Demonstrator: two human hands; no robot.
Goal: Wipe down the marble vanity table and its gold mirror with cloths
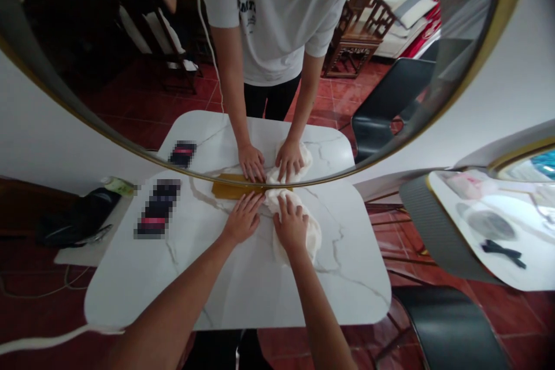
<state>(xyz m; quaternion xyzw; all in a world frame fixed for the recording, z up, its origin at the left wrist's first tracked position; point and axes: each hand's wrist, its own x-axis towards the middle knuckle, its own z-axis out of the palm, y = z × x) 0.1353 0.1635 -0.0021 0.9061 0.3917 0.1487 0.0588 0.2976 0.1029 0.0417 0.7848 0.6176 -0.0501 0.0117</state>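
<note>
My right hand (291, 221) lies flat, fingers spread, on a crumpled white cloth (313, 236) that rests on the white marble table (243, 277) against the base of a big round gold-framed mirror (481, 69). My left hand (243, 217) lies beside it, fingers stretched out on the tabletop, its fingertips at the mirror's gold base (232, 189). The mirror shows both hands, the cloth and my own body in a white T-shirt.
A dark flat object (156, 207) lies on the table's left part. A black bag (76, 217) and a green bottle (117, 185) sit on a low surface at the left. Black chairs (451, 326) stand at the right, beside a second marble table (489, 266) with small items.
</note>
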